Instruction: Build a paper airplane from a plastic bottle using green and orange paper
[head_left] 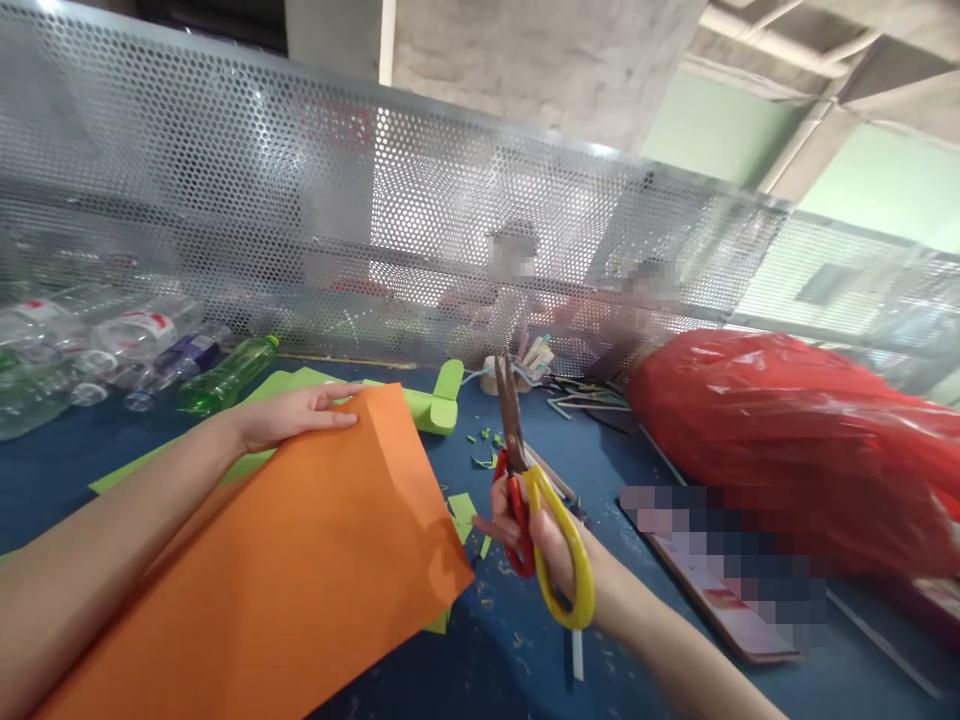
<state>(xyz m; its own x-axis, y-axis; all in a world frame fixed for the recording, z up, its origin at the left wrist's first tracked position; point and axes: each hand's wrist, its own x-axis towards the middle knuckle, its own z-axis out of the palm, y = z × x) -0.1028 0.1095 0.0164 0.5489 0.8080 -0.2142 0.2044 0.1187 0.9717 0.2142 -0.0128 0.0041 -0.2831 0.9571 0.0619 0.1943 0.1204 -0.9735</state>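
Observation:
My left hand [304, 415] grips the upper edge of a large orange paper sheet [322, 540], thumb on the near face and fingers partly behind it. The sheet has a creased strip along its right side. In my right hand [544, 530] is a pair of scissors [514, 425] with one red and one yellow handle loop, blades pointing up and slightly parted. The scissors are to the right of the orange sheet, apart from it. Behind the sheet lie green paper sheets [289, 380] and a curled green paper piece [442, 405].
Green paper scraps [463, 512] litter the blue table [525, 670]. Plastic bottles [135, 335] lie at the left. A holder [495, 375] with markers stands at the back. On the right are a red plastic bag [787, 450] and a tablet-like device [742, 620]. A perforated metal screen [247, 180] runs behind.

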